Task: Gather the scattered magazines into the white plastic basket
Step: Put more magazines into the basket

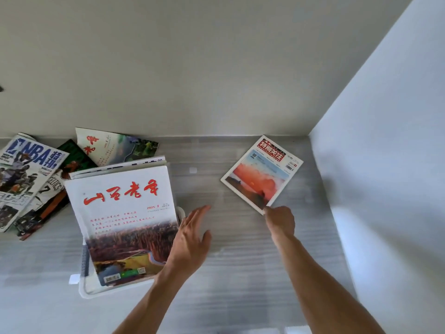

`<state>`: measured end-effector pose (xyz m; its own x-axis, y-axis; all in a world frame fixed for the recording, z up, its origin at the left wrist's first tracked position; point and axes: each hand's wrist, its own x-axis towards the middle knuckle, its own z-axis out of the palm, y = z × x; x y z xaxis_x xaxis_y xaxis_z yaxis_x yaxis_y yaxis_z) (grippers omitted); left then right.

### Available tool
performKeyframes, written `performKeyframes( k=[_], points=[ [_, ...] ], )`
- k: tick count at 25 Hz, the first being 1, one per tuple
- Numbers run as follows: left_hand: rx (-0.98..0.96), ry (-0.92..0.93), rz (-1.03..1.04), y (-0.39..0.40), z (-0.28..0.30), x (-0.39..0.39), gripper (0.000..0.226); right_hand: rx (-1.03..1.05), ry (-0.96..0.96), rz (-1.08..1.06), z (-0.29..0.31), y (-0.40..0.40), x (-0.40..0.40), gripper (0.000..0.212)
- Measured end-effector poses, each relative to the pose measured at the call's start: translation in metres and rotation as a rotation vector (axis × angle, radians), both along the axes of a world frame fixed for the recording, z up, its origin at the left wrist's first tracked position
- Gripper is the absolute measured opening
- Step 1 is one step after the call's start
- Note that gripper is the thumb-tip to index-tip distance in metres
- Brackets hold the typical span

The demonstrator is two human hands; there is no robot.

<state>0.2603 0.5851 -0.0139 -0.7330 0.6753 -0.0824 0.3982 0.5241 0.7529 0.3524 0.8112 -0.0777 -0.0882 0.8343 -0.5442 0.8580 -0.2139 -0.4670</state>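
Observation:
A white plastic basket (84, 288) sits at lower left, mostly hidden under a stack of magazines; the top one (125, 213) is white with red calligraphy and a landscape photo. My left hand (192, 239) hovers open just right of that stack, fingers spread, holding nothing. A small magazine with a red sunset cover (261, 173) lies alone at the right. My right hand (280, 220) touches its near corner with the fingertips; I cannot tell whether it grips it. More magazines lie scattered at left: an NBA one (22, 174), a dark basketball one (51, 203), a pale one (115, 147).
The surface (228, 261) is a grey wood-grain table. A wall (192, 68) runs along the back and another wall (385, 165) closes the right side, forming a corner behind the sunset magazine.

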Motion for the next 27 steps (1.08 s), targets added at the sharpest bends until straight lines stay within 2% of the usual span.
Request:
performKeyframes(
  k=[2,4,5,10,14,16,19,20,22,24,25,27],
  points=[
    [-0.008,0.002,0.019,0.007,-0.005,0.009,0.057,-0.032,-0.056,0.053,-0.012,0.009,-0.009,0.051],
    [-0.025,-0.002,0.038,0.009,-0.006,0.019,0.057,-0.005,-0.093,0.129,-0.021,0.015,-0.014,0.062],
    [-0.028,0.002,0.046,0.009,-0.007,0.023,0.057,-0.021,-0.08,0.127,-0.025,0.017,-0.015,0.059],
    [-0.025,-0.02,0.102,0.007,-0.003,0.036,0.049,-0.101,0.207,0.133,-0.018,0.013,-0.012,0.015],
    [-0.058,-0.129,0.133,0.013,-0.002,0.04,0.036,-0.184,0.362,0.129,0.003,-0.014,0.035,0.032],
    [-0.14,-0.197,0.116,0.019,-0.01,0.048,0.033,-0.242,0.291,0.175,0.005,-0.027,0.081,0.026],
    [-0.398,-0.344,0.118,0.029,-0.035,0.069,0.052,-0.225,-0.011,0.432,-0.005,-0.051,0.149,0.027],
    [-0.421,-0.438,0.171,0.031,-0.044,0.077,0.056,-0.244,-0.07,0.509,-0.01,-0.059,0.167,0.031],
    [-0.308,-0.657,0.366,0.033,-0.058,0.091,0.054,-0.37,-0.056,0.508,-0.015,-0.072,0.19,0.032],
    [-0.215,-0.846,0.505,0.035,-0.063,0.1,0.048,-0.448,-0.004,0.496,-0.015,-0.08,0.203,0.047],
    [-0.201,-0.877,0.486,0.034,-0.065,0.105,0.04,-0.416,0.005,0.531,-0.015,-0.081,0.206,0.048],
    [-0.155,-0.799,0.348,0.034,-0.057,0.111,0.029,-0.249,0.024,0.578,-0.013,-0.078,0.203,0.038]
  ],
)
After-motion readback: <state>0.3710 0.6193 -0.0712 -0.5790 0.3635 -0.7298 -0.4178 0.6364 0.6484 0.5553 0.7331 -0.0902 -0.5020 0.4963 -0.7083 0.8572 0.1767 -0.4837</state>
